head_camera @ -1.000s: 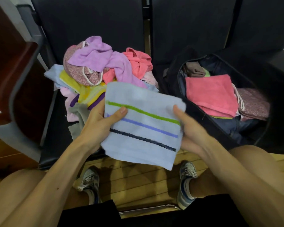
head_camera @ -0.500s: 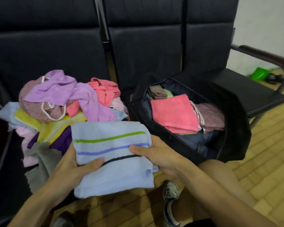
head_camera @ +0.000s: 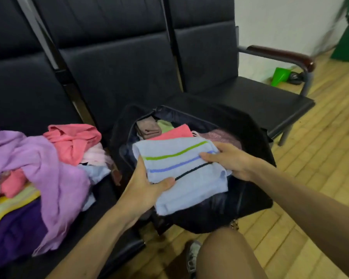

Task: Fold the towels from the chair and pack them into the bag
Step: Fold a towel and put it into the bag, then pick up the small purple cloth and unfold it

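A folded light blue towel (head_camera: 185, 178) with green, blue and black stripes hangs over the open black bag (head_camera: 256, 135) on the middle seat. My left hand (head_camera: 147, 188) grips its near left edge, thumb on top. My right hand (head_camera: 230, 160) holds its right side, fingers laid across the top. Inside the bag lie a folded pink towel (head_camera: 173, 132), a brown one (head_camera: 148, 128) and a mauve one (head_camera: 220, 135). A pile of unfolded towels (head_camera: 44, 164), purple, pink, yellow and pale blue, covers the left seat.
The black chair seat (head_camera: 260, 99) to the right of the bag has a dark wooden armrest (head_camera: 282, 56). A green object (head_camera: 280, 76) lies on the wooden floor (head_camera: 314, 162) behind it. My knee (head_camera: 228, 254) and shoe (head_camera: 191, 256) are at the bottom.
Both hands have carried the folded blue towel rightward from in front of the pile to over the open bag. The view has swung to the right.
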